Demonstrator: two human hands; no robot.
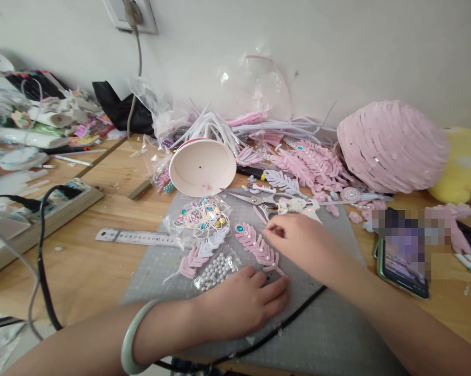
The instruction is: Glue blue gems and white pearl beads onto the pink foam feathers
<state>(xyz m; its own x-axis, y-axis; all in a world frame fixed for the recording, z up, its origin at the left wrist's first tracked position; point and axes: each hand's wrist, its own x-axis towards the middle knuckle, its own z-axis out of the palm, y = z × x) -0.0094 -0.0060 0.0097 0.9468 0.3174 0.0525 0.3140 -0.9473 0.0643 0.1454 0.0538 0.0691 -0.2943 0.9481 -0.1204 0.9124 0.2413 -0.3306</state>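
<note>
A pink chenille feather (257, 245) with pearl beads and a blue gem lies on the grey cutting mat (329, 313). At its lower end, my left hand (247, 297) rests on the mat, fingers loosely bent and apart. My right hand (298, 237) is just right of the feather, its fingertips pinched together; anything between them is too small to make out. Left of the feather sit a bag of pearl beads (215, 271), a pink-and-white feather (202, 255) and a bag of coloured gems (202, 216). Scissors (265, 201) lie behind, near a white glue gun (298, 206).
A steel ruler (137, 236) and a tipped cream bowl (202, 167) are at the left and back. A phone (402, 256) lies right. Pink feathers (314, 162) and a large pink ball-shaped piece (392, 146) stand behind. A black cable (294, 318) crosses the mat; a power strip (43, 219) is left.
</note>
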